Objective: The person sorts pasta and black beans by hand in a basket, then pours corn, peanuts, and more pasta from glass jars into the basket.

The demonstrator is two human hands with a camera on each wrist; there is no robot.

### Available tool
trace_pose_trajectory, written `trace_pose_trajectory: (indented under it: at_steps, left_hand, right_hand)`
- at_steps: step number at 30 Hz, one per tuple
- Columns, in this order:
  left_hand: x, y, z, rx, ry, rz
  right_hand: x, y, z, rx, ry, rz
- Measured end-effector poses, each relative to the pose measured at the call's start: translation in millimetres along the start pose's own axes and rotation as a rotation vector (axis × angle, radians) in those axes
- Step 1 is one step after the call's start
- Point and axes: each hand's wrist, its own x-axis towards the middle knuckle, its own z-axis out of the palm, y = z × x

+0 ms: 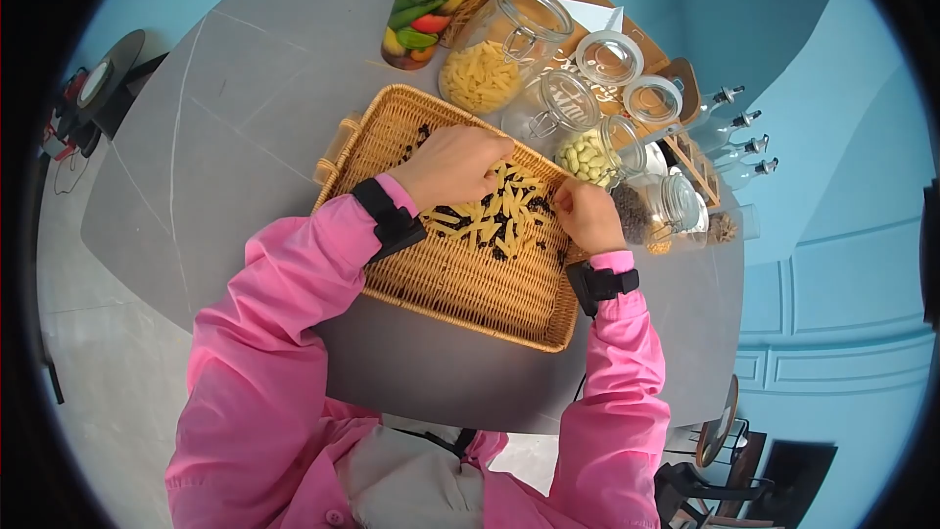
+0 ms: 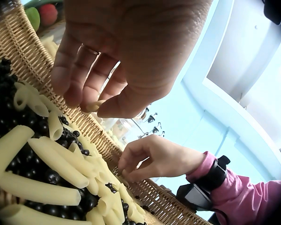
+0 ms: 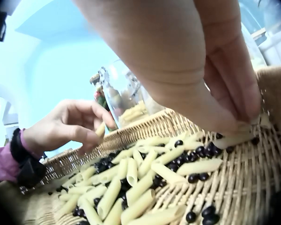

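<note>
A shallow wicker basket (image 1: 470, 299) holds a mix of pale penne pasta (image 1: 504, 206) and small glossy black beans (image 3: 210, 218). Over its far side, my left hand (image 1: 455, 167) pinches a penne piece (image 3: 100, 129) between thumb and fingers, above the pile. At the basket's right side my right hand (image 1: 590, 217) reaches down, its thumb and fingertips pinching another penne piece (image 3: 234, 139) low against the woven floor. In the left wrist view, the left fingers partly hide their piece.
Behind the basket stand a jar of penne (image 1: 480, 78), a jar of vegetables (image 1: 423, 10), an open glass jar (image 1: 553, 108) and a jar of pale green beans (image 1: 587, 157). Stoppered bottles (image 1: 729, 152) line the right back. The grey table (image 1: 235, 127) extends left.
</note>
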Motion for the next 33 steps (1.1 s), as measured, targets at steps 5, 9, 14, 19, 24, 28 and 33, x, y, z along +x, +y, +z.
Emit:
trace_pose_trajectory:
  at_steps: [5, 9, 14, 19, 24, 28, 33]
  left_hand:
    - [-1.1, -4.5, 4.2, 0.020, -0.016, 0.004]
    - [-1.8, -4.8, 3.8, 0.023, -0.044, 0.002]
    - [-1.6, -5.9, 3.9, 0.013, -0.063, -0.005]
    - [-0.9, -4.7, 3.7, 0.025, -0.086, -0.018]
    - [-2.4, -7.0, 7.5, 0.036, -0.077, 0.005]
    - [-2.3, -4.3, 3.4, 0.050, -0.105, -0.015]
    - [-3.1, -5.7, 6.9, 0.010, -0.055, 0.007]
  right_hand:
    - [5.1, 2.4, 10.8, -0.099, -0.028, -0.113]
    - [8.6, 5.3, 16.0, -0.090, -0.048, -0.064]
    - [7.0, 5.6, 5.1, -0.008, -0.049, -0.034]
    - [-0.1, -0.8, -9.7, 0.119, -0.085, 0.033]
    - [4.4, 0.4, 1.5, 0.039, -0.067, -0.087]
    - [4.1, 0.5, 2.8, -0.073, -0.010, -0.157]
    - [1.9, 0.1, 2.0, -0.135, -0.077, -0.052]
